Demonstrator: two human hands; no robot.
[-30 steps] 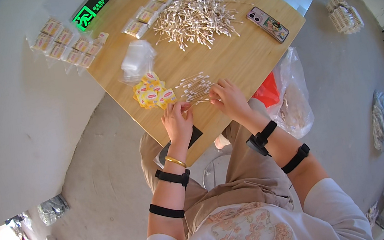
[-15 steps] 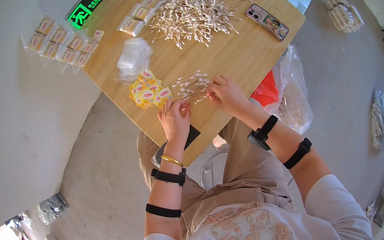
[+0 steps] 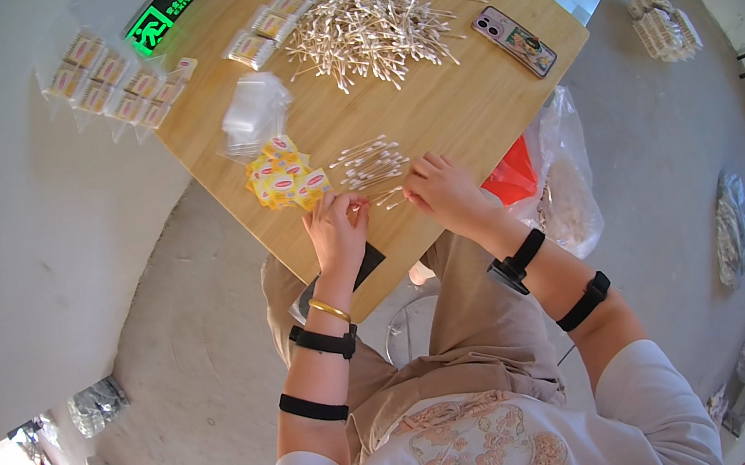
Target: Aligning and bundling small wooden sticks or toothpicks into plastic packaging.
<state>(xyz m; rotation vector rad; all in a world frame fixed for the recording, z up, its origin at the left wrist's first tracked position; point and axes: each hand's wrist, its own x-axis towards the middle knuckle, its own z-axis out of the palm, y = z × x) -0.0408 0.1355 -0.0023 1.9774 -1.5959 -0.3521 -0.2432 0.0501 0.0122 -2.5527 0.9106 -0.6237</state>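
A small group of cotton swabs [image 3: 371,163] lies in a loose row on the wooden table [image 3: 460,105], just beyond my hands. My left hand [image 3: 338,230] pinches with thumb and fingers at its near left side, a white swab tip showing at the fingertips. Across from it, my right hand [image 3: 450,192] has curled fingers closed at the right ends of a few swabs lying between the hands. Yellow printed cards [image 3: 287,178] are spread beside the left fingertips. Farther back is a big heap of loose cotton swabs [image 3: 382,24].
Clear plastic bags [image 3: 255,109] lie behind the cards, with filled swab packs [image 3: 270,21] farther back. More packs [image 3: 111,84] sit at the left, near a green exit sign [image 3: 163,13]. A phone [image 3: 514,41] rests at right; a plastic sack [image 3: 571,180] stands below the table edge.
My right hand has shifted slightly down, and its fingers have drawn back from the swab group. A few swabs between the hands show more. My left hand stays nearly in place, still pinching.
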